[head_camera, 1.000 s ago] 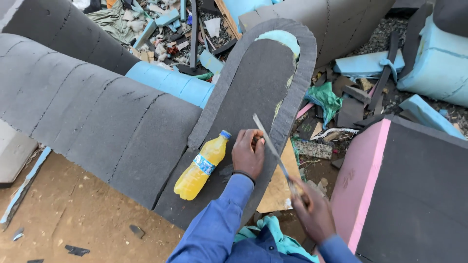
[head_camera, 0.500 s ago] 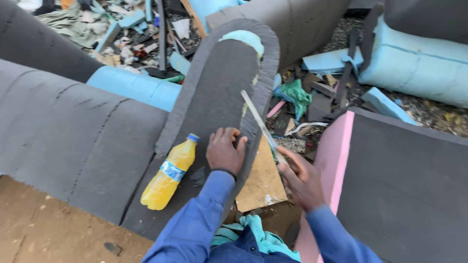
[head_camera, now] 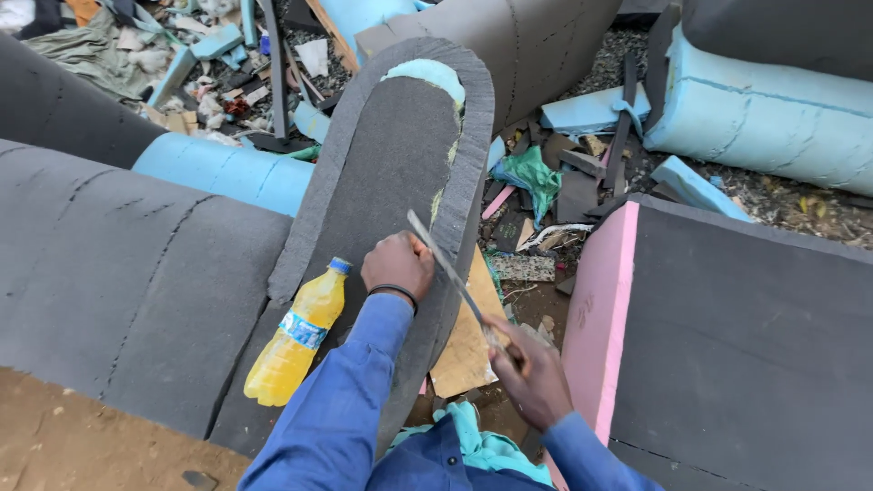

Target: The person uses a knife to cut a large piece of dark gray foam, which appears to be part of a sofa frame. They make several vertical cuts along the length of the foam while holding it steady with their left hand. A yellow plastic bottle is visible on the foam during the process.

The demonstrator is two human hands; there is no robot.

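On the long grey foam panel (head_camera: 382, 182) with the rounded far end, my left hand (head_camera: 397, 265) presses down as a loose fist, knuckles on the foam near its right edge. My right hand (head_camera: 532, 382) is wrapped tight around the handle of a long thin blade (head_camera: 446, 268), whose tip lies just beside my left hand at the panel's edge.

By my judgement the trimming is partly done. Along the right edge, from the rounded far end down toward my left hand, a ragged seam shows pale green foam under the grey. The stretch nearer to me, beside a bare plywood board (head_camera: 468, 350), looks uncut, though my sleeve hides part of it.

A plastic bottle (head_camera: 296, 335) of yellow drink lies on its side on the near left part of the panel, blue cap pointing far, with a blue-and-white label band round its middle. I cannot make out what the label shows. To the right stands a pink-edged grey foam block (head_camera: 727, 355); a faint dark mark sits on its pink face.
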